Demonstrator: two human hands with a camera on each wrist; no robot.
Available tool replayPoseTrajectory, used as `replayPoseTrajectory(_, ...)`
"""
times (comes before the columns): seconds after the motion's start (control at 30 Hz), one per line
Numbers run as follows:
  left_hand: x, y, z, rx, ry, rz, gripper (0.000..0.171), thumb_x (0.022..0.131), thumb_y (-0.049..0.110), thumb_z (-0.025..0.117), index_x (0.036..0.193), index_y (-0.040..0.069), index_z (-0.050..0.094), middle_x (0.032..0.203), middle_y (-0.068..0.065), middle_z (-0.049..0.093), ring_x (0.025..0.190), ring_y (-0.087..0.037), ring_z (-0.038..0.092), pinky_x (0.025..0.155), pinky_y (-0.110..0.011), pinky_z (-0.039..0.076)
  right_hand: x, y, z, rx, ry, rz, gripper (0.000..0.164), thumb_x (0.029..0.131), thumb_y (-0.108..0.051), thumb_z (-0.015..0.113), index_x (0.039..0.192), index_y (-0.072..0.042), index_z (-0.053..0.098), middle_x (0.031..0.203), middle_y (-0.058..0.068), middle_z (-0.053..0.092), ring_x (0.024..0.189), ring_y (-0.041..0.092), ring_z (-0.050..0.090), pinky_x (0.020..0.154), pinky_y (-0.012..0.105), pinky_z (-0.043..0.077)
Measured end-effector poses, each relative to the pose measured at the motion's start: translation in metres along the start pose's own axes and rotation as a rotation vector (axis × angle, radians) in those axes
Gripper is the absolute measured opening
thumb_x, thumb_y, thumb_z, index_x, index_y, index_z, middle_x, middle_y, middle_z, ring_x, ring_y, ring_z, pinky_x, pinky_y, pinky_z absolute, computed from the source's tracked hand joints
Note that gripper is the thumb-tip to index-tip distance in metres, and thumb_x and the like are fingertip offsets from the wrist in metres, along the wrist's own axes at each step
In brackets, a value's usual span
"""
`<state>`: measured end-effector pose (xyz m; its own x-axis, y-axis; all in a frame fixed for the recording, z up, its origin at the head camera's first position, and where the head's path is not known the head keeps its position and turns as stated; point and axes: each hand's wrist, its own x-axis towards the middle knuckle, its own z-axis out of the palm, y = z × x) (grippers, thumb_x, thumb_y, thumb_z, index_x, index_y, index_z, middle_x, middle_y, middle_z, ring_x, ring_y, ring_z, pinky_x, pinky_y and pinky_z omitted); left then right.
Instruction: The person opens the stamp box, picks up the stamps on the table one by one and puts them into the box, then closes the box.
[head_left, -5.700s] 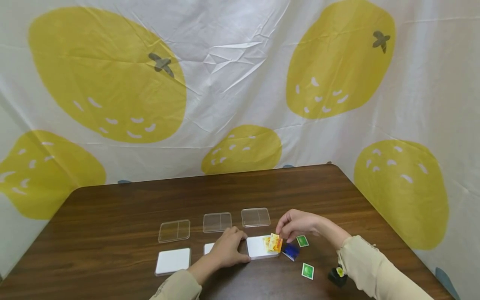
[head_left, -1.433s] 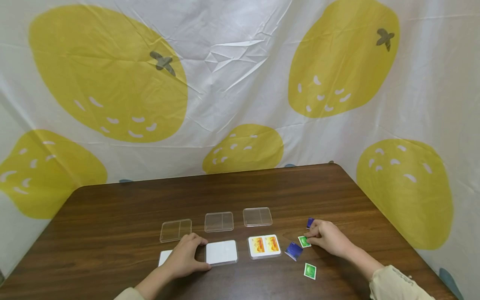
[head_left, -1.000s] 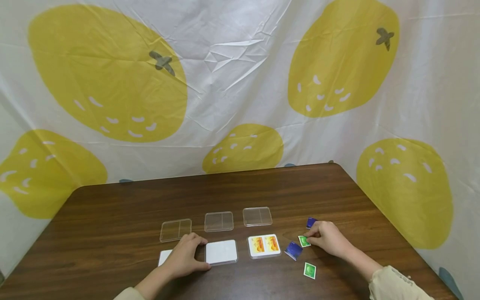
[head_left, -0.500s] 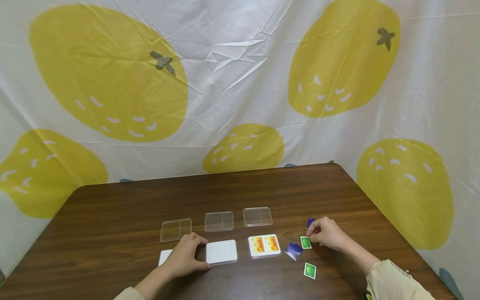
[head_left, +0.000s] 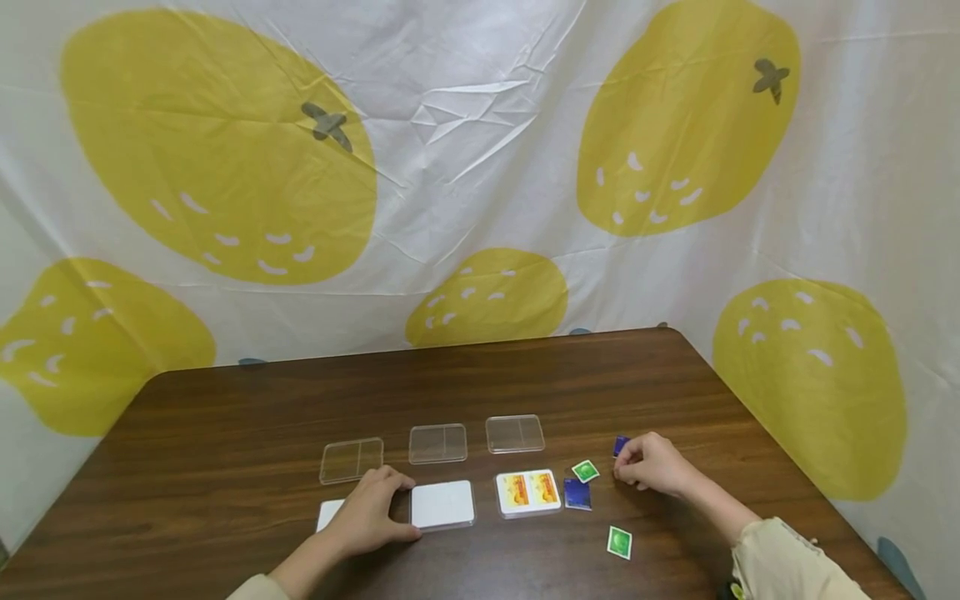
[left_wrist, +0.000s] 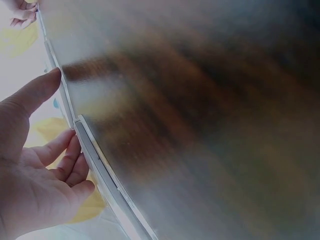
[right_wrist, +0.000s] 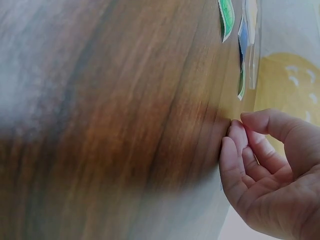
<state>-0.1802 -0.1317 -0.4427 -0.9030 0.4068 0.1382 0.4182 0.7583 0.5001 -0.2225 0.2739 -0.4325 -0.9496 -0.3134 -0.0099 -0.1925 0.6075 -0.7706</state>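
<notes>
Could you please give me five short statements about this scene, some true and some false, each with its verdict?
1. Two orange pieces lie on the same white card. True.
2. The left hand is beside the middle white card. True.
3. Three green pieces are visible. False: only two green pieces are visible.
4. The clear panels cover the white cards. False: the clear panels lie on the tabletop.
5. The right hand is beside a blue piece. True.
</notes>
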Motion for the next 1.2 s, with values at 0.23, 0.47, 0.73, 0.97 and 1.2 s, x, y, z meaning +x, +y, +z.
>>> replayPoseTrajectory(0.23,0.000,0.000,-0.001,0.004,0.000,0.002,0.056,0.060,0.031,0.082,0.102,0.000,0.061,0.097,-0.005,0.055,0.092,-0.021,0.047,0.079,-0.041,0.042,0.002,-0.005,0.002,-0.038,0.018,-0.031,0.005,0.074,-0.002,0.066,0.075,0.002,0.065,0.062,0.002,0.056,0.056,0.009,0.051,0.047,0.024,0.046)
replayPoseTrajectory(0.47,0.001,0.000,-0.001,0.003,0.002,0.005,0.055,0.060,0.030,0.082,0.101,0.001,0.061,0.096,-0.005,0.055,0.092,-0.021,0.047,0.079,-0.041,0.042,0.013,-0.010,0.009,-0.105,-0.002,-0.084,0.009,0.076,-0.002,0.065,0.083,0.003,0.068,0.070,0.004,0.063,0.051,0.006,0.050,0.046,0.023,0.045)
replayPoseTrajectory(0.73,0.001,-0.001,0.000,0.008,0.010,0.011,0.054,0.060,0.030,0.082,0.101,0.001,0.061,0.095,-0.005,0.055,0.091,-0.020,0.047,0.078,-0.040,0.042,0.018,-0.015,0.014,-0.144,0.004,-0.125,0.013,0.073,-0.002,0.068,0.085,0.004,0.069,0.068,0.004,0.064,0.049,0.004,0.047,0.045,0.021,0.041)
replayPoseTrajectory(0.97,0.001,-0.001,0.000,0.006,0.011,0.007,0.054,0.059,0.030,0.082,0.101,0.001,0.061,0.096,-0.005,0.055,0.092,-0.021,0.047,0.079,-0.041,0.042,0.018,-0.015,0.018,-0.227,0.050,-0.196,0.015,0.071,-0.006,0.073,0.082,0.002,0.071,0.077,0.007,0.068,0.064,0.002,0.053,0.055,0.020,0.044)
replayPoseTrajectory(1.2,0.000,-0.001,0.001,0.001,0.012,0.001,0.055,0.059,0.030,0.082,0.101,0.001,0.061,0.096,-0.005,0.055,0.093,-0.021,0.047,0.080,-0.041,0.042,0.017,-0.014,0.022,-0.345,0.109,-0.272,0.014,0.068,-0.006,0.075,0.080,0.001,0.072,0.075,0.005,0.065,0.066,0.008,0.055,0.055,0.020,0.043)
